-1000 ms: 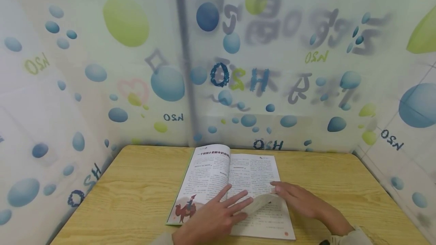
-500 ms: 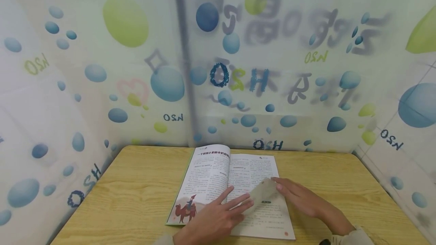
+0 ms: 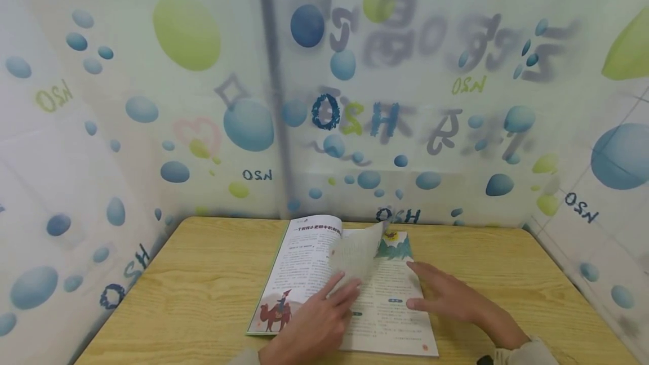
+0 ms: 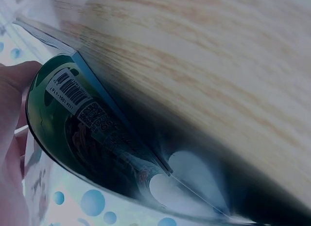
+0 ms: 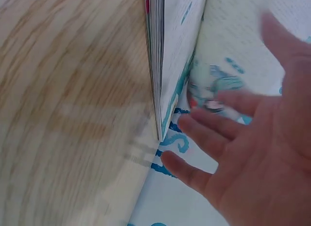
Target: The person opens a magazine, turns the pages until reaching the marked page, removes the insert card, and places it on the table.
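Observation:
An open magazine point(image 3: 306, 263) lies on the table, with a red camel picture on its left page. One loose page point(image 3: 357, 249) stands up and curls leftward over the middle; a right-hand page point(image 3: 395, 246) with green mountains shows below it. My left hand point(image 3: 314, 320) is over the lower middle, its extended fingers at the base of the curling page. Its wrist view shows the green outer cover point(image 4: 73, 138) with a barcode, bowed up from the table. My right hand point(image 3: 446, 292) is at the magazine's right edge, fingers spread apart, nothing held.
The wooden table point(image 3: 203, 275) extends to both sides of the magazine. Pale curtain-like walls point(image 3: 203, 100), printed with blue and green drops and mirrored lettering, enclose its back and sides.
The loose page has swung from beside my right fingertips up and left toward my left hand, uncovering the mountain picture. My right fingers have come off it and spread.

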The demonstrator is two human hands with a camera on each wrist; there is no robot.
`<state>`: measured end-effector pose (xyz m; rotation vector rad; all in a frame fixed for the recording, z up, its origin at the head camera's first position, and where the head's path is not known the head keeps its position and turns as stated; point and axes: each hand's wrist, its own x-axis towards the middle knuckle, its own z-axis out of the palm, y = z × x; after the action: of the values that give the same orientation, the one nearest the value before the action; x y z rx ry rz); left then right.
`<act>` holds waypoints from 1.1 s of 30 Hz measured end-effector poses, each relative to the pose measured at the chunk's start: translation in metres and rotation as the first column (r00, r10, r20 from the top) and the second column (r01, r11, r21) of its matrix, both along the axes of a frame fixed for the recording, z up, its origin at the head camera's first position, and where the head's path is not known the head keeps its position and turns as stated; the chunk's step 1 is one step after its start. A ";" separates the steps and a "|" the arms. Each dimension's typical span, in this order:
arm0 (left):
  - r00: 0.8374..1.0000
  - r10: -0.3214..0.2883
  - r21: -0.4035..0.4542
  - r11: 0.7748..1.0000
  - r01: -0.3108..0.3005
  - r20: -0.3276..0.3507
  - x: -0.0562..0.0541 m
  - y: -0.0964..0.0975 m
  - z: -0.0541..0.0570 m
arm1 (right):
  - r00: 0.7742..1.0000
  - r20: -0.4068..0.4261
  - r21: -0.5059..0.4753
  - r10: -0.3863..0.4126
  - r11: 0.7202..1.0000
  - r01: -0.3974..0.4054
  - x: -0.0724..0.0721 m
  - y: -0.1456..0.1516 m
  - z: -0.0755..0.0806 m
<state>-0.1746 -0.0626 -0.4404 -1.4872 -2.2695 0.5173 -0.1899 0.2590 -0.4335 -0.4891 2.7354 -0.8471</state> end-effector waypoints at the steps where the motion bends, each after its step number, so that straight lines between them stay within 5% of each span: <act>1: 1.000 0.006 0.005 1.000 -0.006 -0.011 0.000 0.000 0.000 | 1.000 0.012 0.007 0.022 1.000 -0.022 0.000 0.000 -0.001; 8: 0.998 0.061 0.044 0.997 -0.061 0.006 -0.001 0.000 0.000 | 0.991 0.079 0.094 0.110 0.989 -0.117 0.002 0.003 -0.006; 12: 0.989 0.132 0.058 0.989 -0.136 0.070 -0.001 -0.001 0.000 | 0.990 0.047 0.145 0.134 0.979 -0.140 0.003 0.002 -0.008; 19: 0.973 0.217 0.130 0.966 -0.225 0.075 -0.003 -0.007 -0.002 | 0.987 -0.019 0.196 0.159 0.969 -0.152 0.002 -0.004 -0.010; 33: 0.914 0.310 0.125 0.928 -0.351 0.263 -0.011 -0.011 -0.005 | 0.990 -0.005 0.215 0.139 0.967 -0.135 0.001 -0.006 -0.011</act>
<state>-0.1859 -0.0734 -0.4458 -1.1365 -2.7016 0.2337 -0.1892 0.2530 -0.4441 -0.6353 2.7308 -0.5092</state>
